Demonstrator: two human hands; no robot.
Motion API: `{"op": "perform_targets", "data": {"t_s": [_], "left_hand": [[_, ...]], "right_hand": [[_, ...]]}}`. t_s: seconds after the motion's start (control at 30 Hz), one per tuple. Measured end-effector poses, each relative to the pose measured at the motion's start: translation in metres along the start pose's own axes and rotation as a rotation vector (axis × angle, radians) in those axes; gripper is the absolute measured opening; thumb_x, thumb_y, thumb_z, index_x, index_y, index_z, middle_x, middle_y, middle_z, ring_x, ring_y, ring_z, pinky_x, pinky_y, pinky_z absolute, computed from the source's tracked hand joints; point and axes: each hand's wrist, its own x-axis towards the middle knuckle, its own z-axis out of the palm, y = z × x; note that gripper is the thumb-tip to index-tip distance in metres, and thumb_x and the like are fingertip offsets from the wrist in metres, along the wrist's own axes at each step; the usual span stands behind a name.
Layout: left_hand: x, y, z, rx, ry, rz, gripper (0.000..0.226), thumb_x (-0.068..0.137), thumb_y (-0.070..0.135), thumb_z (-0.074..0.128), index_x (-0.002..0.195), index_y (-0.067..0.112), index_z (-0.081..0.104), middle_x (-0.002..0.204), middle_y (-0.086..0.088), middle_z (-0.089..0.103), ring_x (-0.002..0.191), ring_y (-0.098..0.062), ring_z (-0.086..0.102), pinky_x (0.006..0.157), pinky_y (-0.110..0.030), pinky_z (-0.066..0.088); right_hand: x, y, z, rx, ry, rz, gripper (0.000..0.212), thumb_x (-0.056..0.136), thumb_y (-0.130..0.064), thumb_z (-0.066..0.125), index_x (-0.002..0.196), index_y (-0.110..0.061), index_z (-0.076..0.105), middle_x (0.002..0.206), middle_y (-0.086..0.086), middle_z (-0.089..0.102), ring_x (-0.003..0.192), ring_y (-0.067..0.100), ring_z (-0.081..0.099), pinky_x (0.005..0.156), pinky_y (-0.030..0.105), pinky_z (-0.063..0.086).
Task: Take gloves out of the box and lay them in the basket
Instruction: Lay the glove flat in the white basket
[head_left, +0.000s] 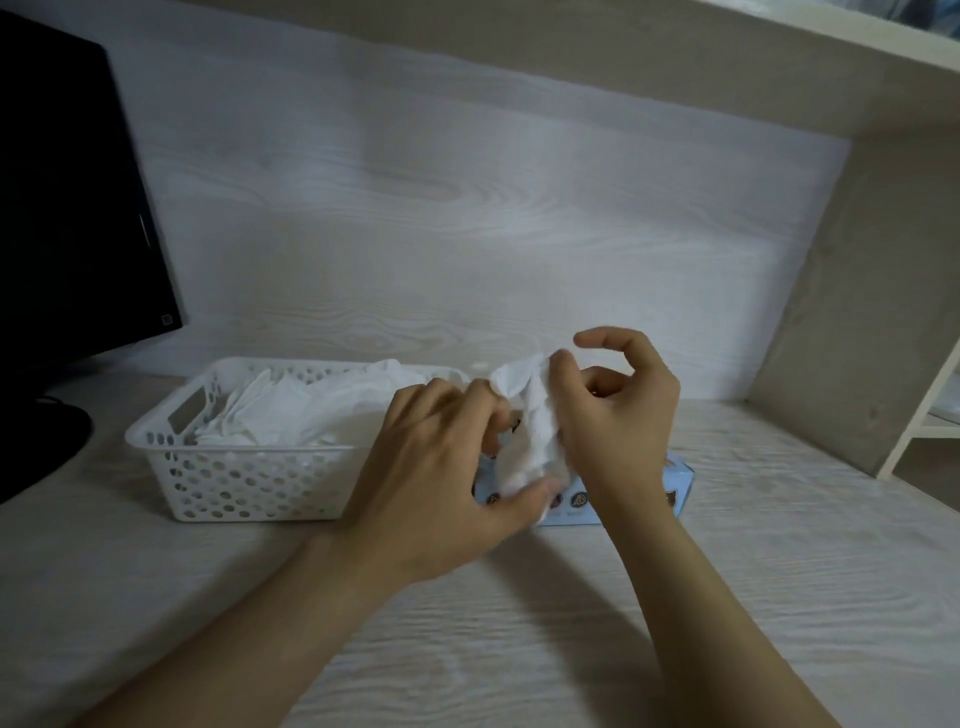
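- Centre of the frame: our left hand (441, 467) and right hand (618, 415) both grasp one crumpled white glove (535, 421), the left pinching its lower part and the right its upper edge.
- The glove hangs between the hands, just above a pale blue box (680, 480), which they largely hide.
- Left of the hands, we see a white perforated basket (234, 483) holding a pile of white gloves (311, 410).
- Basket and box stand side by side on a pale wood-grain desk (519, 623).
- Upper left: a dark monitor (67, 208).
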Motion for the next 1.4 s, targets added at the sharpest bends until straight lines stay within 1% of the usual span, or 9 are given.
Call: {"op": "perform_targets", "data": {"t_s": [0.13,0.27,0.43,0.6,0.8,0.9,1.1,1.23,1.4], "left_hand": [[0.0,-0.001,-0.003,-0.011,-0.013,-0.013,0.071,0.067,0.079,0.074,0.105,0.026,0.046,0.099,0.019,0.052,0.091,-0.001,0.04,0.084,-0.023,0.037],[0.0,-0.005,-0.001,0.007,0.079,-0.02,0.027,0.086,0.033,0.078,0.097,0.02,0.057,0.09,0.013,0.058,0.088,-0.009,0.048,0.087,-0.03,0.041],[0.001,-0.009,-0.006,-0.044,0.107,-0.115,0.01,0.099,0.019,0.057,0.106,0.019,0.063,0.094,0.011,0.067,0.088,-0.001,0.049,0.089,-0.008,0.033],[0.004,-0.01,-0.009,-0.053,0.132,-0.106,0.015,0.106,0.019,0.049,0.104,0.019,0.064,0.095,0.013,0.063,0.084,-0.004,0.052,0.086,-0.015,0.036],[0.005,-0.019,-0.005,-0.073,0.167,-0.169,0.02,0.107,0.022,0.046,0.112,0.024,0.065,0.107,0.016,0.064,0.092,-0.006,0.061,0.089,-0.036,0.046],[0.006,-0.023,-0.004,-0.103,0.184,-0.204,0.022,0.106,0.023,0.048,0.116,0.024,0.068,0.109,0.016,0.067,0.095,-0.005,0.062,0.089,-0.038,0.049],[0.006,-0.02,-0.011,-0.103,0.195,-0.245,0.019,0.109,0.016,0.049,0.117,0.023,0.064,0.097,0.013,0.066,0.087,-0.012,0.061,0.075,-0.021,0.045],[0.01,-0.021,-0.015,-0.131,0.235,-0.278,0.02,0.107,0.009,0.049,0.116,0.019,0.064,0.102,0.012,0.066,0.091,-0.002,0.059,0.078,-0.008,0.039],[0.011,-0.016,-0.021,-0.237,0.271,-0.325,0.02,0.108,0.009,0.044,0.117,0.02,0.059,0.087,0.008,0.062,0.078,-0.006,0.057,0.067,-0.012,0.04]], "right_hand": [[-0.002,0.002,0.006,0.099,-0.117,0.131,0.019,0.1,-0.004,0.057,0.104,-0.019,0.067,0.061,0.016,0.054,0.055,0.025,0.043,0.05,0.035,0.037],[0.001,0.004,0.005,0.198,-0.156,0.295,0.031,0.099,0.0,0.047,0.089,-0.01,0.074,0.08,0.015,0.071,0.075,0.033,0.063,0.068,0.046,0.052],[0.005,-0.001,0.001,0.071,-0.23,0.508,0.025,0.089,-0.043,0.061,0.093,-0.03,0.082,0.1,-0.003,0.079,0.098,0.027,0.074,0.087,0.048,0.056],[-0.004,-0.002,0.005,-0.063,-0.326,0.226,0.051,0.07,-0.068,0.069,0.116,-0.045,0.065,0.127,-0.002,0.06,0.112,0.02,0.066,0.09,0.04,0.06],[-0.013,0.003,0.005,-0.184,-0.464,-0.309,0.064,0.079,-0.031,0.084,0.136,-0.036,0.055,0.14,-0.007,0.048,0.132,0.012,0.048,0.096,0.012,0.043],[-0.009,0.007,0.008,-0.215,-0.402,-0.369,0.053,0.083,-0.014,0.075,0.132,-0.026,0.059,0.127,-0.009,0.061,0.123,0.014,0.058,0.097,0.016,0.043],[-0.013,-0.003,0.007,-0.04,-0.298,-0.192,0.045,0.086,0.005,0.054,0.12,-0.023,0.061,0.064,0.011,0.059,0.061,0.028,0.058,0.052,0.042,0.047],[-0.005,-0.003,0.004,0.141,-0.4,0.079,0.036,0.085,-0.009,0.053,0.11,-0.025,0.073,0.065,0.024,0.046,0.064,0.029,0.043,0.059,0.041,0.035],[-0.003,-0.007,0.003,0.07,-0.467,0.232,0.032,0.099,-0.01,0.049,0.09,-0.01,0.08,0.087,0.008,0.074,0.08,0.02,0.063,0.073,0.036,0.049]]}}
